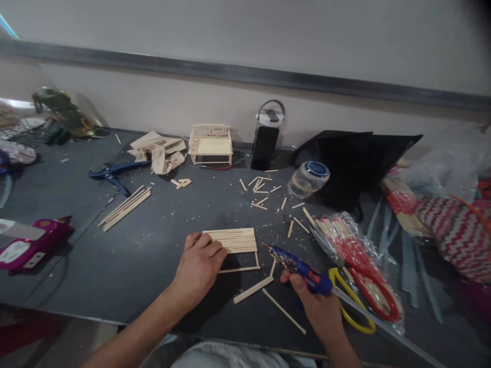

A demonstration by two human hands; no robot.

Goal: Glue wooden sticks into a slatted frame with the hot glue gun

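Observation:
My left hand [201, 263] has its fingers bent over the left end of a small panel of wooden sticks [238, 240], gripping it against the table. Several sticks lie side by side in its upper part, while an open frame shows below. My right hand [316, 301] is wrapped round a blue glue gun [301, 268] with a long clear glue stick [383, 327] in its rear. The gun's nozzle points left, just off the panel's right edge. Below the panel lie a short bundle of sticks [253, 290] and a single thin stick [284, 312].
A miniature stick-built bed [210, 146] stands at the back beside crumpled paper [159, 151]. Blue cutters [115, 172] and loose sticks [126, 208] lie left. A jar [308, 180], phone [264, 148], scissors [374, 294] and bagged sticks [347, 237] are to the right.

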